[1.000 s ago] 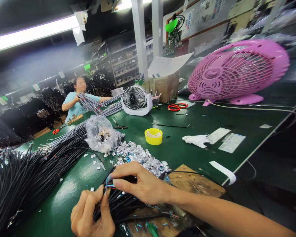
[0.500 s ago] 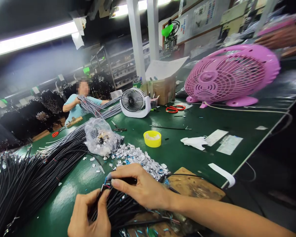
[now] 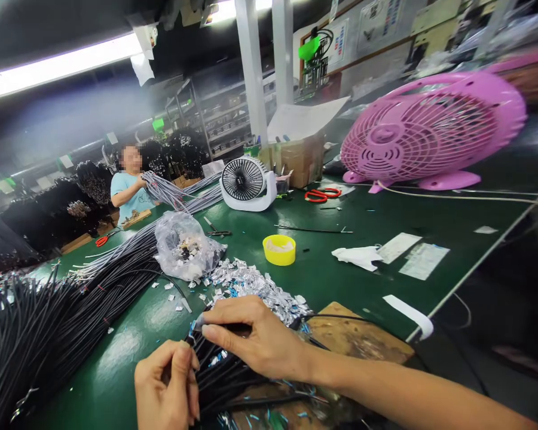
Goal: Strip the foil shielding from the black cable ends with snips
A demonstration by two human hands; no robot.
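Just before the foil scraps [image 3: 260, 289], the right hand [image 3: 269, 340] pinches blue wires [image 3: 192, 329]; the left hand [image 3: 165, 382] curls beside them, its grip unclear. Black cables [image 3: 224, 379] lie beneath, yellow tape [image 3: 280, 254] beyond.

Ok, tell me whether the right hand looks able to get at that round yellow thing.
Probably yes: the round yellow thing sits beyond a low heap of foil scraps, and nothing covers it. The right hand is busy at some blue wires, though, so it may need to leave them first.
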